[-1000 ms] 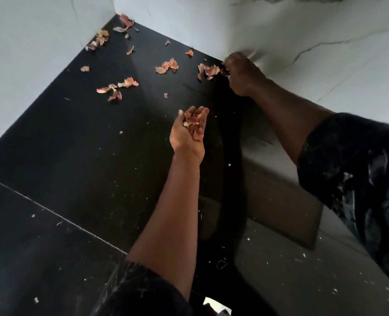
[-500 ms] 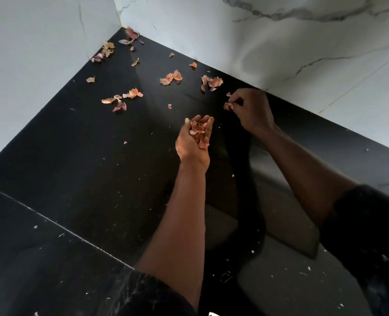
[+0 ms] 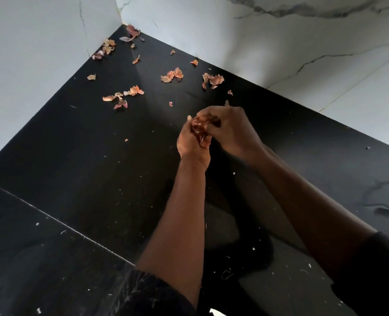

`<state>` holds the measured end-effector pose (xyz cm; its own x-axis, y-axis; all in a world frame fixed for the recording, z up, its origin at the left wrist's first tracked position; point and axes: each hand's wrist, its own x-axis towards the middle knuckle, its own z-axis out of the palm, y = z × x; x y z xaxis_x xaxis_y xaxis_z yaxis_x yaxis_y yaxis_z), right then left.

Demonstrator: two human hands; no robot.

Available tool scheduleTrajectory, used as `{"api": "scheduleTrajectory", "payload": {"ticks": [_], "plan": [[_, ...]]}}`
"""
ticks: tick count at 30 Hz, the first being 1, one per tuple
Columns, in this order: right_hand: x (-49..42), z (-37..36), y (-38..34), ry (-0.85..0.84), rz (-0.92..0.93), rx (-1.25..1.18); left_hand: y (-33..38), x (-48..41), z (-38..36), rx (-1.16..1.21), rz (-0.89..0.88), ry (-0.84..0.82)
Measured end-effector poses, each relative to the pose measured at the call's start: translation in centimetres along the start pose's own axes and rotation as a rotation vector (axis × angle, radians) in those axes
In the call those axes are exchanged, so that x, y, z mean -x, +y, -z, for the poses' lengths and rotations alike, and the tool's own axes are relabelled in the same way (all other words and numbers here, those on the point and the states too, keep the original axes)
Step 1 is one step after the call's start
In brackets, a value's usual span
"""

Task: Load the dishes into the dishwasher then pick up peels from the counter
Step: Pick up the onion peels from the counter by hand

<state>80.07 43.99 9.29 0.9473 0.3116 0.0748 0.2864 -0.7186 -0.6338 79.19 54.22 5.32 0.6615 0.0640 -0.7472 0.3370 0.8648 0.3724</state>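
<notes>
Head view: our left hand point(image 3: 192, 145) cups a pile of peels point(image 3: 199, 132), fingers curled round it. Our right hand point(image 3: 233, 131) bunches fingertips down into that pile; pinching or not, we cannot tell. Beyond, loose peels point(image 3: 134, 90) lie scattered on the black counter point(image 3: 86, 160).

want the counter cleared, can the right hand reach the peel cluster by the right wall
Probably yes: the right hand meets the left hand, close to that peel cluster, with only flat counter and stray peels between.
</notes>
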Motion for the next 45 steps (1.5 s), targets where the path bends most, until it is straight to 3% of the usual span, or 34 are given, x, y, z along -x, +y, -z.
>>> {"api": "scheduleTrajectory", "payload": {"ticks": [4, 7, 10, 13, 16, 19, 25, 34, 39, 41, 45], "plan": [[-1.7, 1.3, 0.1, 0.114, -0.004, 0.014, 0.2, 0.1, 0.3, 0.002, 0.008, -0.063], [-4.9, 2.8, 3.3, 0.291, -0.179, 0.081, 0.1, 0.0, 0.5, 0.020, 0.020, -0.109], [-6.7, 2.8, 6.3, 0.041, -0.286, 0.284, 0.0, -0.3, 0.5, 0.028, 0.007, -0.114], [-6.0, 1.6, 6.9, -0.147, -0.195, 0.383, 0.0, -0.4, 0.3, 0.021, -0.009, -0.112], [-4.3, 0.4, 6.9, -0.015, -0.048, 0.507, 0.0, -0.4, 0.3, 0.005, -0.012, -0.114], [-3.2, -0.1, 6.6, 0.035, -0.021, 0.524, 0.0, -0.3, 0.3, -0.001, -0.009, -0.124], [-2.7, 0.9, 2.8, 0.154, -0.092, 0.145, 0.0, -0.2, 0.4, 0.003, -0.009, -0.131], [-1.6, -0.2, -2.0, 0.049, 0.141, 0.115, 0.3, 0.0, 0.6, 0.010, -0.018, -0.060], [-8.3, 1.6, 2.7, 0.222, -0.105, 0.205, 0.3, -0.1, 0.6, 0.065, 0.017, -0.127], [-10.3, 1.8, 4.8, 0.153, -0.200, 0.295, 0.2, -0.2, 0.6, 0.061, 0.008, -0.137], [-10.7, 1.4, 6.6, -0.072, -0.063, 0.370, 0.1, -0.4, 0.8, 0.047, -0.007, -0.139]]}}
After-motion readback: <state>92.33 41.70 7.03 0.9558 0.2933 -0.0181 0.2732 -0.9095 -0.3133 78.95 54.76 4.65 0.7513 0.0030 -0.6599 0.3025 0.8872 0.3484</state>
